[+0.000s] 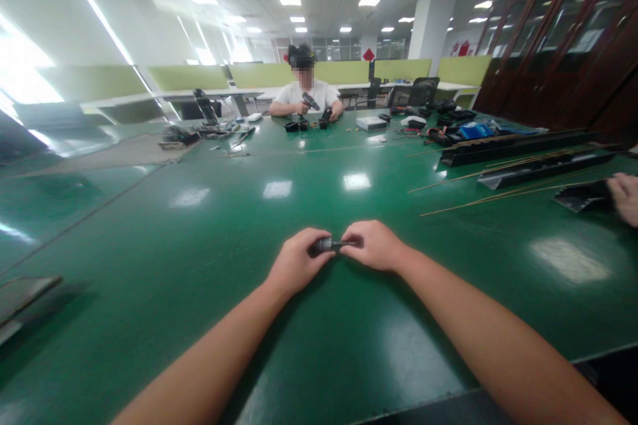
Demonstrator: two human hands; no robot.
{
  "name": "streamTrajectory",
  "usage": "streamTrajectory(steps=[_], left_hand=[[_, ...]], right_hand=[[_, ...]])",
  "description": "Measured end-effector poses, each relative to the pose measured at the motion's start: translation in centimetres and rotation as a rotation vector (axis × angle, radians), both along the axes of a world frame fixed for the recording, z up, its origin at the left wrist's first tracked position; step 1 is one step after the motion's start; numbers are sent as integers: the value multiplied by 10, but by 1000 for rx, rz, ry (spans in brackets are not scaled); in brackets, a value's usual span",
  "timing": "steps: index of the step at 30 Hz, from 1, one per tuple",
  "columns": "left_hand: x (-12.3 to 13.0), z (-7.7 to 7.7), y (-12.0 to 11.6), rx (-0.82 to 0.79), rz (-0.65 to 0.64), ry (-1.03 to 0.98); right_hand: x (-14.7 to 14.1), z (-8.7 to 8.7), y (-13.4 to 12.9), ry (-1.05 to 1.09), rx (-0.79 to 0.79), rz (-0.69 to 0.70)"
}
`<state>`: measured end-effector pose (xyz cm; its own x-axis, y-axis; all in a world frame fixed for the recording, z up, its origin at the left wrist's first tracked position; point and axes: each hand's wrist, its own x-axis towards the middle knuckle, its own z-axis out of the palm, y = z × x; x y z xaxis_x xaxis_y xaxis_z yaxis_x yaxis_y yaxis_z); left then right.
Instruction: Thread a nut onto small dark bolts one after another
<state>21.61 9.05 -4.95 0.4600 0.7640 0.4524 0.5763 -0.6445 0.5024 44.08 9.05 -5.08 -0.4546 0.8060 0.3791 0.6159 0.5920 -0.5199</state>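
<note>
My left hand [301, 257] is closed around a small dark cylindrical object [325, 244] with a shiny grey section; its exact kind cannot be made out. From the right, my right hand [373, 246] pinches a thin dark rod-like piece [343, 244] in line with the cylinder. Whether the two pieces are joined is hard to tell, as the fingers hide both outer ends. Both hands are close together, low over the green tabletop [239, 339], near the middle of the view.
Across the table a person [306, 94] holds a power drill [311, 101] near black parts. Black channels [548, 169] and thin brown rods [463, 204] lie at right, with another person's hand [625, 196] there. A flat board [24, 299] lies at left.
</note>
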Motion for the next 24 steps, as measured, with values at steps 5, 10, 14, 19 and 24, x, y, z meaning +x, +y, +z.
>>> streamTrajectory(steps=[5, 10, 14, 19, 24], left_hand=[[0, 0, 0, 7, 13, 4], [-1, 0, 1, 12, 30, 9], [-1, 0, 2, 14, 37, 5], [-2, -1, 3, 2, 53, -24], [-3, -3, 4, 3, 53, -37]], right_hand=[[1, 1, 0, -2, -7, -8], [2, 3, 0, -8, -11, -21], [4, 3, 0, -8, -16, -22], [5, 2, 1, -18, -11, -30], [6, 3, 1, -15, -10, -29]])
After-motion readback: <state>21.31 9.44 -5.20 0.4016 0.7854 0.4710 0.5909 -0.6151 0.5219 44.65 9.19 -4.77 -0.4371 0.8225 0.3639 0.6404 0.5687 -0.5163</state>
